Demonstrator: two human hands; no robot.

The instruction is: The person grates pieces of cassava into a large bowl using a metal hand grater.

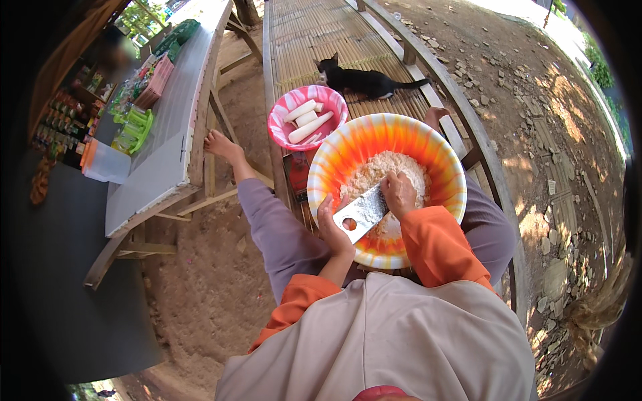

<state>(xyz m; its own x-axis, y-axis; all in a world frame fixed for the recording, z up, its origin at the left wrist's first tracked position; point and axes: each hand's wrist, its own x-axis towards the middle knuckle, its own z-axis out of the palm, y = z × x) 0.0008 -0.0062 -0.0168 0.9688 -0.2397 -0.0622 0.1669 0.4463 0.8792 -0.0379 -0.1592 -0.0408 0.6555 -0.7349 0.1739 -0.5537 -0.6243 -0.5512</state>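
My left hand (333, 226) grips the near end of a flat metal grater (364, 214) with a round hole in it. The grater slants over a big orange, yellow and white bowl (321, 167) between my legs. At the grater's far end my right hand (399, 195) is closed against its rough face; whatever its fingers hold is hidden. Pale grated shreds (391, 167) are heaped in the bowl, under and beyond the grater. Just past the bowl, to the left, a pink and white basin (274, 127) holds several peeled white roots, seemingly cassava (311, 127).
I sit on a slatted bamboo bench (304, 37) with a wooden rail (461, 100) on its right. A black and white cat (361, 80) stands beyond the bowls. To the left, a counter (167, 144) carries a pink basket (155, 80), a green rack (137, 127) and a plastic tub (105, 162).
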